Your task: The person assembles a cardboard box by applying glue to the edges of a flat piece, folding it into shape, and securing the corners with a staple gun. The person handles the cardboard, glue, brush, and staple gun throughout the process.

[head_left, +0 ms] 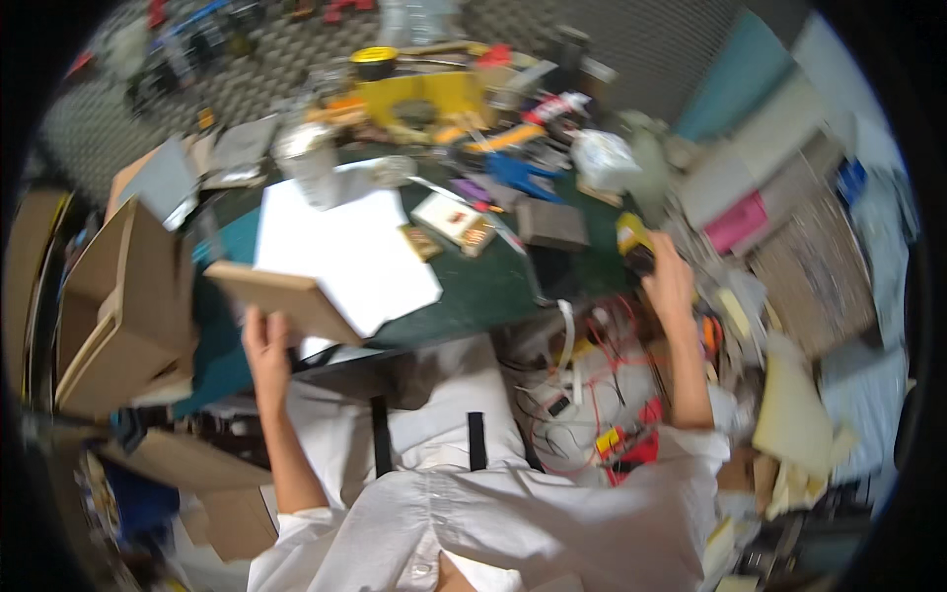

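My left hand [264,335] is closed on the near edge of a flat brown board [286,294], tilted up over the table's front left. Its fingers lie against the board; whether it is wood or cardboard I cannot tell. Under and behind it lie white paper sheets [340,247]. At the table's right edge my right hand [671,271] is closed around a yellow-and-black hand tool [634,242], blurred and partly hidden by the fingers. To its left are a dark grey block [552,225] and a blue piece [518,176].
An open cardboard box [118,306] stands at the left. A silvery can [308,163] rests on the paper. Tools and a yellow bin [419,99] crowd the table's back. Tangled red cables [612,355] lie below the right edge, beside a wrapped cardboard box [819,271].
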Available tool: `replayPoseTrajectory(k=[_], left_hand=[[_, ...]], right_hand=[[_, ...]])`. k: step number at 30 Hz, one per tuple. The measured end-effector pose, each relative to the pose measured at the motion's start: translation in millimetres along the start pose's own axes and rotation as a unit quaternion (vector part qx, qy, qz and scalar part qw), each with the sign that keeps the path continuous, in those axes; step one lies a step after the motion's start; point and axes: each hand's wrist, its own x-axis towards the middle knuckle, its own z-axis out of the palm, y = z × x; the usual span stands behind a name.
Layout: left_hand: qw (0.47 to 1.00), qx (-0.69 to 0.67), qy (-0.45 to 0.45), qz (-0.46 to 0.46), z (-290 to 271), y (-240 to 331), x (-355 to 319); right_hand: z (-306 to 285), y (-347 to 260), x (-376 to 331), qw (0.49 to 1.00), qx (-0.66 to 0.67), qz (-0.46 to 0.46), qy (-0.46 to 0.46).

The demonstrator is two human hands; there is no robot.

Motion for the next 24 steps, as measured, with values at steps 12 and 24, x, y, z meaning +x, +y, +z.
replayPoseTrajectory(k=[12,24], left_hand=[[0.977,-0.190,-0.098,0.013,21,32,13],[0.983,-0.169,-0.067,0.037,15,35,5]], right_hand=[[12,13,16,0.988,0.126,-0.047,-0.075],[-8,-286,24,0.756,0.605,-0.217,-0.120]])
